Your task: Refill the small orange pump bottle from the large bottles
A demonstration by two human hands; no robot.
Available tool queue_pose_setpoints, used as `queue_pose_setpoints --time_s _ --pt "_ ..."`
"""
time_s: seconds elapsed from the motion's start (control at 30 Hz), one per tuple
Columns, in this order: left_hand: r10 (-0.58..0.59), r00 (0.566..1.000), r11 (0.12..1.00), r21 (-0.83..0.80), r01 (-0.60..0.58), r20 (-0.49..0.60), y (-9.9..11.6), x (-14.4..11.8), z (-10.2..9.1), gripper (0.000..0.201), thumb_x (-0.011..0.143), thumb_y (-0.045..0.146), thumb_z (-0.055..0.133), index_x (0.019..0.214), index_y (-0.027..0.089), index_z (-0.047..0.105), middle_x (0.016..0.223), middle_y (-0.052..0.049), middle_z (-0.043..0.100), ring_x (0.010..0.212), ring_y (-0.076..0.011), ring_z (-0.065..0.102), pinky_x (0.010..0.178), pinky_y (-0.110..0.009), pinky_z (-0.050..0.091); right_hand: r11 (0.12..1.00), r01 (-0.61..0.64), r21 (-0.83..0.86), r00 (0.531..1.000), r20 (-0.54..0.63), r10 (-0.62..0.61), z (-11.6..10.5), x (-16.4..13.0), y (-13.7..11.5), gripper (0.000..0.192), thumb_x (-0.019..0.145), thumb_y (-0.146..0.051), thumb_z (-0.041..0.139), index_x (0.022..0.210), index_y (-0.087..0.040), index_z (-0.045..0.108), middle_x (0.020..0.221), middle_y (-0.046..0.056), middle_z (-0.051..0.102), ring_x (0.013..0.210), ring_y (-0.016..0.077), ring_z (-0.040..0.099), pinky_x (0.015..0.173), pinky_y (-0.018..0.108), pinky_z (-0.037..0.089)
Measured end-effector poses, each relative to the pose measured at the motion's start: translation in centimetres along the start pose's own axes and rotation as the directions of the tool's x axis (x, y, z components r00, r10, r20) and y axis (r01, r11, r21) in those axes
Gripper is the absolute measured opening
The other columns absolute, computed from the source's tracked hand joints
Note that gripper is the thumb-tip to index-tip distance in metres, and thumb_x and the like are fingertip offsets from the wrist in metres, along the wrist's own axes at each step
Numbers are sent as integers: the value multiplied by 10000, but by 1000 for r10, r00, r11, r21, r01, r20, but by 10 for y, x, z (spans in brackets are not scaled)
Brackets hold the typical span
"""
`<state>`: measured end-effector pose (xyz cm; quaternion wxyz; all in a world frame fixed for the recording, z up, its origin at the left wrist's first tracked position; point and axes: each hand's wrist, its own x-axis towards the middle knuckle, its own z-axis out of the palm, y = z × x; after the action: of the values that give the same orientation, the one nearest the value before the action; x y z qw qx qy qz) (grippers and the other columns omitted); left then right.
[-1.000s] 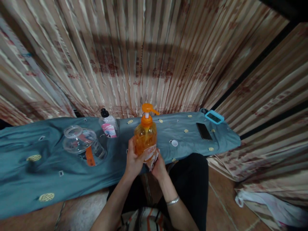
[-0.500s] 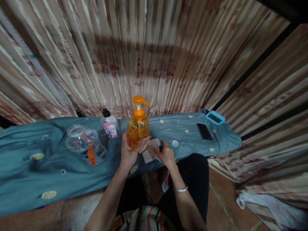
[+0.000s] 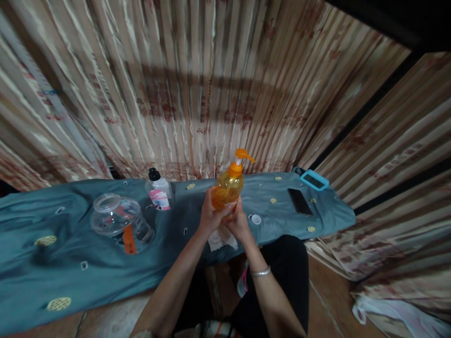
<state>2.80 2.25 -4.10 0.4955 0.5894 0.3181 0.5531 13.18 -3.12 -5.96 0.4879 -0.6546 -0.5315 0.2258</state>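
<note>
A clear orange pump bottle (image 3: 229,184) with an orange pump head leans a little to the right above the cloth. My left hand (image 3: 211,211) is wrapped round its left side and lower front, partly over the label. Against the bottle's lower right side, my right hand (image 3: 238,221) is closed, its fingertips partly hidden. Below both hands lies a crumpled white tissue (image 3: 222,238). A small white round lid (image 3: 256,219) rests on the cloth just right of my right hand.
On the blue-green cloth (image 3: 183,253) at left stand a clear wide-mouthed plastic jar (image 3: 141,234) and a black-capped bottle (image 3: 160,192) with a pink label. A dark phone (image 3: 299,202) and a blue-framed device (image 3: 314,180) lie at right. Curtains (image 3: 197,94) hang behind.
The pump bottle has moved right and tilted that way in my left hand. My right hand has come from over the tissue onto the bottle's lower side. The view has shifted slightly.
</note>
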Motion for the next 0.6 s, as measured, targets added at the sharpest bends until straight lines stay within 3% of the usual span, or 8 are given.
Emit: queue_pose_setpoints --time_s 0.1,0.23,0.3,0.43,0.6 --pt "0 999 1000 -8 0 46 -8 15 12 662 634 355 817 1192 204 496 1126 -70 654 1050 -254 652 942 -391 517 994 -88 -70 995 -49 85 -7 16 10 438 894 -393 643 1269 -193 534 1138 59 639 941 185 653 829 403 557" --pt "-30 995 999 -19 32 93 -21 31 30 699 635 329 809 1238 202 478 1144 -78 655 1031 -240 657 941 -389 522 979 -150 -140 985 -109 135 -15 37 24 381 911 -396 620 1222 -183 559 1088 46 647 894 164 652 796 374 560" --pt "-34 992 999 13 32 118 -31 37 39 676 683 327 775 1279 205 480 1217 -91 637 1096 -245 638 1000 -412 497 973 -166 -159 980 -134 145 -18 48 32 371 910 -387 622 1213 -181 564 1098 48 647 899 164 653 798 373 561" --pt "-9 998 995 105 3 60 -56 45 58 770 688 243 744 1390 184 432 1421 -137 517 1351 -289 469 1165 -458 353 969 -178 -169 972 -181 147 -20 65 53 358 912 -375 621 1209 -181 568 1132 55 643 938 173 653 827 389 558" --pt "-46 983 992 126 24 176 -84 49 70 883 701 137 655 1501 165 283 1543 -157 388 1448 -291 361 1222 -470 271 973 -176 -148 968 -208 144 -22 78 78 369 915 -385 614 1222 -188 562 1144 56 640 945 178 653 832 393 557"
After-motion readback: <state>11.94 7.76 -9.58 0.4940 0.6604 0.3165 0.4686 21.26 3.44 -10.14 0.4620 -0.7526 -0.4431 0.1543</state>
